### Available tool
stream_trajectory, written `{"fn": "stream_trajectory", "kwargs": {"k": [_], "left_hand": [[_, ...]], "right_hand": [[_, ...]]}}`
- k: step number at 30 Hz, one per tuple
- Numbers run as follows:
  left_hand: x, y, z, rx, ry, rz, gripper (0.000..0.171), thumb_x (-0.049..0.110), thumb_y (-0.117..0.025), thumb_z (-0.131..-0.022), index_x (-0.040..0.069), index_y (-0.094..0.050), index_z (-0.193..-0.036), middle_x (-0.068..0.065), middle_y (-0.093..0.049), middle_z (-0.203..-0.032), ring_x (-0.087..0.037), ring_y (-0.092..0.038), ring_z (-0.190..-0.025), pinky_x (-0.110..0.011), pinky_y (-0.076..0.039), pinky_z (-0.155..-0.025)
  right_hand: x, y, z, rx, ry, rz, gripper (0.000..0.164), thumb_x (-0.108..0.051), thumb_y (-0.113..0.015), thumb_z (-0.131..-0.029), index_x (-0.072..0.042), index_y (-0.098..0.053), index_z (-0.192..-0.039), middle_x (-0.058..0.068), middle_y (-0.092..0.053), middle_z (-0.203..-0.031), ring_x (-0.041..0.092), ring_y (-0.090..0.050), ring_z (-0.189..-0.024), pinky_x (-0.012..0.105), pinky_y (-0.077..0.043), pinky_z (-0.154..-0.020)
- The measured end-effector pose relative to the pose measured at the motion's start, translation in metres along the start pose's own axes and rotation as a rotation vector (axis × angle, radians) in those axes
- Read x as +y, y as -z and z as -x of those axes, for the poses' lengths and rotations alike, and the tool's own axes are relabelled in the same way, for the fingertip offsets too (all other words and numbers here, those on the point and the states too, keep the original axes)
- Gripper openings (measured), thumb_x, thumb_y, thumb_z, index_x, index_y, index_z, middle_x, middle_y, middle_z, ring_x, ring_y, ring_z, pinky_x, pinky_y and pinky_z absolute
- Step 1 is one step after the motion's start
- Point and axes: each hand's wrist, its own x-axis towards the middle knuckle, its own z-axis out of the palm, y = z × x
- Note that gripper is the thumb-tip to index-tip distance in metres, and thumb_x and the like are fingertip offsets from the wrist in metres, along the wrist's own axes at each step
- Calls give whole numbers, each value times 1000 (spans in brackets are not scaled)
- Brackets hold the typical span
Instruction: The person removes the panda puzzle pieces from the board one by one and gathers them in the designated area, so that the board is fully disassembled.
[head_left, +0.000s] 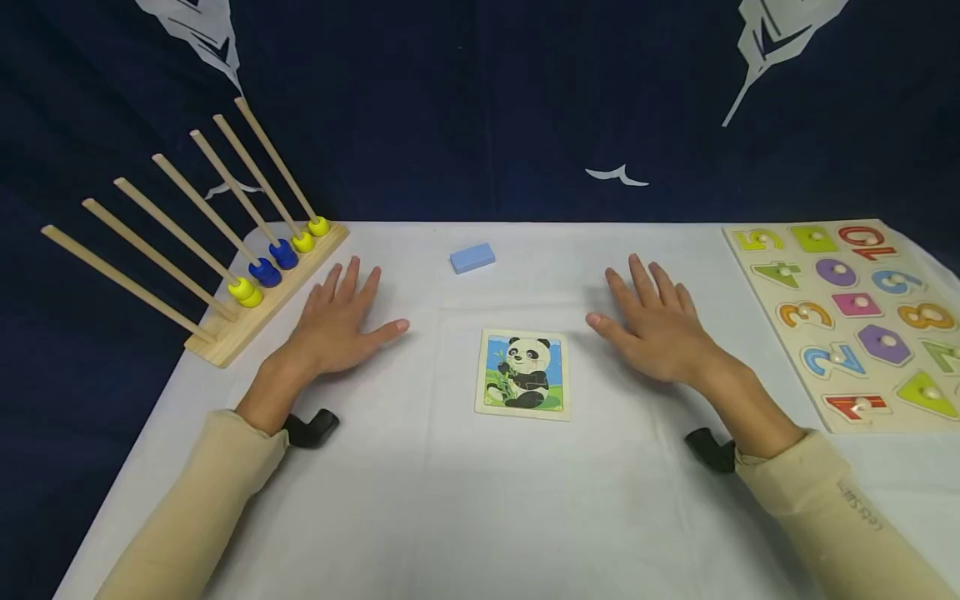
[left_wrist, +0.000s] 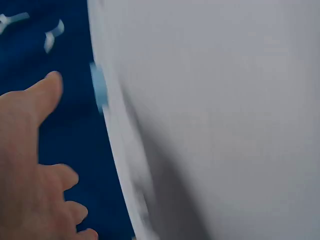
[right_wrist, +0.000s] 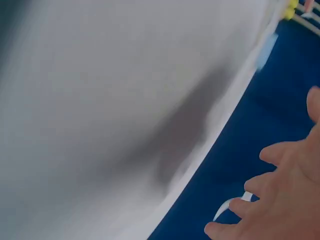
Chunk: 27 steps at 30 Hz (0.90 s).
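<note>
In the head view my left hand (head_left: 333,327) is spread with its fingers straight, just right of a wooden bead abacus (head_left: 281,287). My right hand (head_left: 652,325) is likewise spread, palm down, and nothing is in it. Between the two hands, a little nearer to me, lies a square panda jigsaw puzzle (head_left: 523,373) in a pale frame. Farther back sits a small blue block (head_left: 472,258). Both wrist views show hands with no object; the left wrist view catches the blue block (left_wrist: 99,87) at the table's far edge.
On the right lies a wooden number-and-shape peg board (head_left: 847,325) with coloured pieces. Tall rods rise from the abacus base on the left, with yellow and blue beads on some. A white cloth (head_left: 480,517) covers the table; a dark blue curtain (head_left: 480,108) hangs behind it.
</note>
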Motion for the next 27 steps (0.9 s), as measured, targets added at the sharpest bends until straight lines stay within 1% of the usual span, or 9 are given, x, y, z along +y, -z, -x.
{"fn": "stream_trajectory", "kwargs": {"k": [2, 3, 6, 8, 11, 14, 18, 22, 27], "left_hand": [[18, -7, 8, -10, -52, 76, 93, 69, -42, -94, 8, -14, -159, -18, 3, -163, -38, 7, -148, -57, 1, -115], [28, -12, 13, -19, -83, 119, 91, 66, -45, -95, 9, -16, -159, -17, -1, -164, -38, 3, -149, -56, -1, -115], [59, -28, 28, -62, -170, 208, 81, 57, -53, -96, 12, -27, -157, -14, -13, -163, -36, -7, -149, -53, -8, -116], [75, -37, 35, -84, -224, 217, 73, 52, -58, -95, 14, -37, -154, -14, -22, -161, -36, -16, -147, -54, -13, -116], [91, -46, 40, -77, -291, 168, 59, 44, -65, -94, 16, -52, -145, -14, -36, -155, -36, -28, -143, -53, -20, -114], [98, -50, 40, -48, -329, 108, 47, 36, -69, -93, 19, -63, -136, -12, -46, -149, -33, -37, -137, -52, -28, -110], [99, -51, 38, -24, -359, 58, 39, 30, -71, -92, 19, -68, -130, -11, -52, -144, -33, -43, -131, -53, -36, -103], [98, -50, 36, -21, -380, 29, 40, 31, -72, -91, 20, -68, -129, -13, -51, -144, -35, -45, -128, -54, -39, -99], [98, -46, 32, -50, -379, 1, 45, 34, -72, -91, 21, -65, -133, -15, -44, -150, -35, -44, -129, -54, -39, -98]], "right_hand": [[-13, -4, 1, 30, 54, -53, 76, -52, -38, -103, 0, -22, -156, 27, -4, -161, 46, -1, -146, 65, -4, -111], [-22, -7, 1, 44, 85, -84, 72, -46, -44, -103, 2, -27, -154, 28, -12, -159, 46, -8, -145, 63, -9, -112], [-47, -16, -3, 60, 170, -161, 59, -31, -61, -99, 4, -45, -144, 27, -41, -144, 40, -35, -133, 56, -28, -107], [-62, -22, -8, 37, 214, -196, 52, -23, -67, -95, 3, -54, -138, 22, -52, -130, 35, -47, -119, 50, -38, -100], [-77, -26, -19, -42, 235, -221, 43, -17, -70, -93, 2, -61, -131, 16, -58, -116, 28, -53, -103, 45, -43, -91], [-83, -28, -30, -107, 229, -230, 38, -12, -69, -91, 3, -64, -126, 17, -58, -113, 27, -54, -98, 44, -44, -88], [-82, -31, -41, -157, 207, -261, 37, -9, -70, -89, 5, -65, -123, 18, -57, -112, 28, -53, -99, 44, -44, -89], [-83, -33, -44, -171, 205, -271, 39, -9, -72, -88, 4, -65, -123, 17, -57, -111, 28, -51, -101, 43, -44, -89], [-87, -35, -45, -170, 199, -251, 41, -11, -75, -86, 4, -65, -123, 16, -57, -112, 27, -51, -101, 42, -43, -90]]}}
